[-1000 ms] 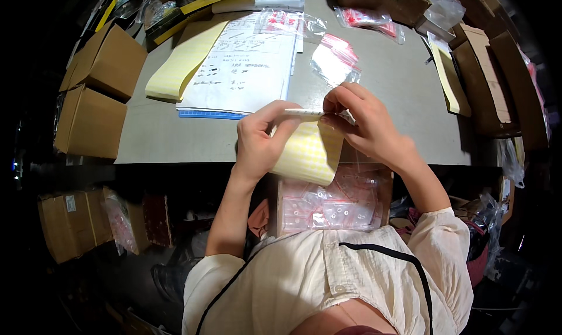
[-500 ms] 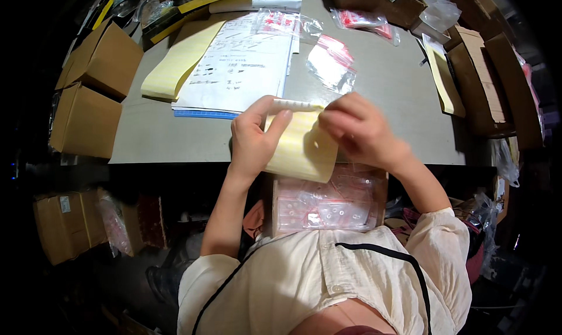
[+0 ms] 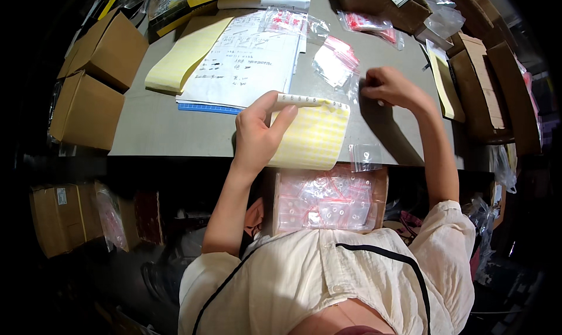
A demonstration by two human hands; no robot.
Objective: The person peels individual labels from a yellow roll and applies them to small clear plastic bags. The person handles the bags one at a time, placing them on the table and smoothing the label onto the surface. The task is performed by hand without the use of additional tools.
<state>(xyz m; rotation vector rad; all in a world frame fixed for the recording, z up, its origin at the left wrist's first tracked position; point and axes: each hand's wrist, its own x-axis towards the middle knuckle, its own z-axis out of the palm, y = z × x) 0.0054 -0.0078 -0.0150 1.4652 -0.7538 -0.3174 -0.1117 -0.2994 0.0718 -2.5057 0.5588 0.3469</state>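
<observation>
My left hand [image 3: 260,133] is closed on a sheet of stickers [image 3: 310,137], its thumb across the top corner. The sheet has yellow backing and a row of small white labels along its upper edge; it hangs over the table's front edge. My right hand [image 3: 389,89] is off the sheet, above the table, its fingers curled; what they hold, if anything, is hidden. To its left lies a pile of small clear zip bags [image 3: 335,63] with red-edged tops. One small clear zip bag [image 3: 365,157] lies at the table's front edge, beside the sheet.
Below the table edge, an open cardboard box [image 3: 380,203] holds several zip bags with round white labels. Handwritten papers [image 3: 234,71] and a yellow label strip [image 3: 181,63] lie at left. Cardboard boxes [image 3: 105,48] stand left, others [image 3: 477,77] right. More red-marked bags [image 3: 369,25] lie farther back.
My right hand has left the sheet's top edge and moved right and away, beside the zip-bag pile. My left hand still holds the sheet. A zip bag now shows at the table's front edge.
</observation>
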